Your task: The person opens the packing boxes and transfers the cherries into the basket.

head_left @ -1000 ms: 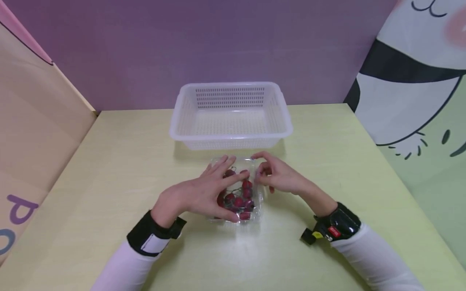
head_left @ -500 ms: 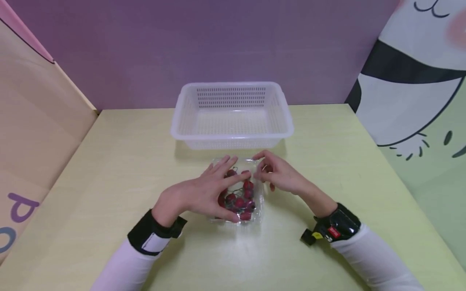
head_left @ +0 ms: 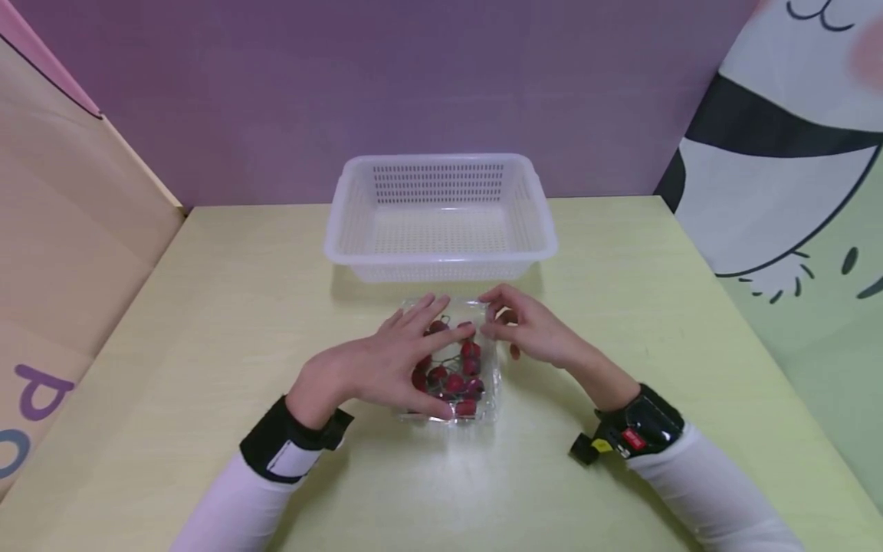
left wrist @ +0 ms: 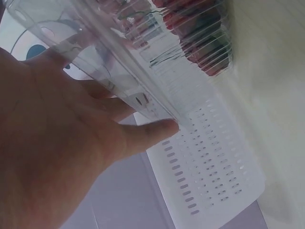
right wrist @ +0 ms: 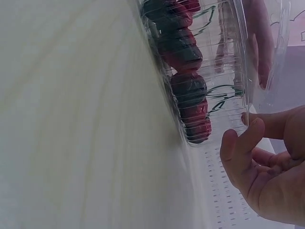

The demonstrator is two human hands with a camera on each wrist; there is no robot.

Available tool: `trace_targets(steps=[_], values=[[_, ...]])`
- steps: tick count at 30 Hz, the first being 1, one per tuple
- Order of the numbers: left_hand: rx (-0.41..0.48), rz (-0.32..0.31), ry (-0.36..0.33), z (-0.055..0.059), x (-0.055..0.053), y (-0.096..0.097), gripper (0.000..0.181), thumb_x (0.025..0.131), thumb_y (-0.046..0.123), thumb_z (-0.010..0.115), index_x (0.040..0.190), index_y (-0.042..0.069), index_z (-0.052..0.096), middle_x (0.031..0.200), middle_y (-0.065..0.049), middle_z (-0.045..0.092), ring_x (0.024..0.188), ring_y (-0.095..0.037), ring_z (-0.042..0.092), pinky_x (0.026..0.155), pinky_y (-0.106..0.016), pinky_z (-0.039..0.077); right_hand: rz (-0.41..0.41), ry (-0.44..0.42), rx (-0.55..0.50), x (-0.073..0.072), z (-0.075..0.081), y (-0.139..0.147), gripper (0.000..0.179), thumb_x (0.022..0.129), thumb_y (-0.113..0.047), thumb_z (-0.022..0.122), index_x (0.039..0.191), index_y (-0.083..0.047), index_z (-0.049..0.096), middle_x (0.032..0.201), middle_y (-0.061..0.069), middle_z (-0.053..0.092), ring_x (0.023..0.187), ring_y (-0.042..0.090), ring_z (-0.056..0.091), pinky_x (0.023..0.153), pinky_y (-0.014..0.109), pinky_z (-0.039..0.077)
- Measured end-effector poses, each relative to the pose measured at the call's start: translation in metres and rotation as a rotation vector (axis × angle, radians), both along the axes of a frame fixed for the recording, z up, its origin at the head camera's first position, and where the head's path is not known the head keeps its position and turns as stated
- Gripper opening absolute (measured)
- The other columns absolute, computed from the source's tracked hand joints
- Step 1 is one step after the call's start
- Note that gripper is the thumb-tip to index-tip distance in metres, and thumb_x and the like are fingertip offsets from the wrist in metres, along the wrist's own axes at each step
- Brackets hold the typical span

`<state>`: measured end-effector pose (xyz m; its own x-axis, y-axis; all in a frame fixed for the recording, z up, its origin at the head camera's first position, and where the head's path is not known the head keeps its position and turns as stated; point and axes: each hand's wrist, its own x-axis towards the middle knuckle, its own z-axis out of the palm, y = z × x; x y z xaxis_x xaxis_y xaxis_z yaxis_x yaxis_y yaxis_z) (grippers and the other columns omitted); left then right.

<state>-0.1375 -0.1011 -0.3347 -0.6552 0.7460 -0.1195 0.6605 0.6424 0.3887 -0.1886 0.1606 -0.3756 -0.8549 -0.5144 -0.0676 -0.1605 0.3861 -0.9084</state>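
Clear container: Resting flat on a pale worktop, set between the two hands and just in front of the basket; its sides show ribbed in the wrist views.
Red fruit: Small, round and green-stemmed, clustered inside the container and seen through the plastic.
White basket: Slotted and open-topped, standing upright toward the far side of the worktop, before a purple wall.
Left hand: Laid over the container's top, fingers spread apart, this grip clamped on nothing; in the left wrist view a fingertip reaches the plastic edge.
Right hand: At the container's far right corner, fingers bent and tips at the rim; whether this grip is pinched on the plastic or merely touching it, one cannot tell.
Black wrist straps: Worn on both arms, above white sleeves.
Step at the rim: Appears to be edge work on the container, the left hand steadying while the right fingertips seek a purchase.
Next move: Seems to call for a sure pinch on the rim at the right, with even, light pressure from the left; the thin plastic could flex or slip, jostling the fruit.
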Motion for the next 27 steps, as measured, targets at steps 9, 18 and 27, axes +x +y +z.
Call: trace_targets(steps=[9,18,27], values=[[-0.019,-0.064,0.102,0.007,0.011,0.007,0.09,0.085,0.063,0.064,0.157,0.028,0.023,0.16,-0.008,0.002,0.148,-0.026,0.0,0.112,-0.052,0.006,0.004,0.001,-0.016,0.002,0.0,-0.001,0.039,0.095,-0.003,0.061,0.129,0.004,0.045,0.101,0.014,0.055,0.082,0.029,0.058,0.052,0.037,0.051],[-0.021,-0.094,0.213,0.007,0.023,0.021,0.091,0.077,0.069,0.069,0.154,0.039,0.03,0.157,-0.009,0.019,0.145,-0.03,0.012,0.106,-0.058,0.019,-0.009,-0.006,-0.008,0.002,-0.001,-0.003,0.035,0.094,-0.002,0.061,0.127,0.001,0.048,0.097,0.014,0.057,0.074,0.034,0.057,0.052,0.036,0.051],[-0.036,-0.08,0.224,0.006,0.025,0.022,0.084,0.08,0.062,0.07,0.152,0.038,0.033,0.154,-0.007,0.023,0.144,-0.029,0.017,0.104,-0.061,0.022,0.012,-0.058,-0.061,0.0,0.0,-0.002,0.04,0.095,-0.001,0.061,0.13,0.005,0.044,0.102,0.016,0.055,0.077,0.035,0.058,0.054,0.035,0.051]])
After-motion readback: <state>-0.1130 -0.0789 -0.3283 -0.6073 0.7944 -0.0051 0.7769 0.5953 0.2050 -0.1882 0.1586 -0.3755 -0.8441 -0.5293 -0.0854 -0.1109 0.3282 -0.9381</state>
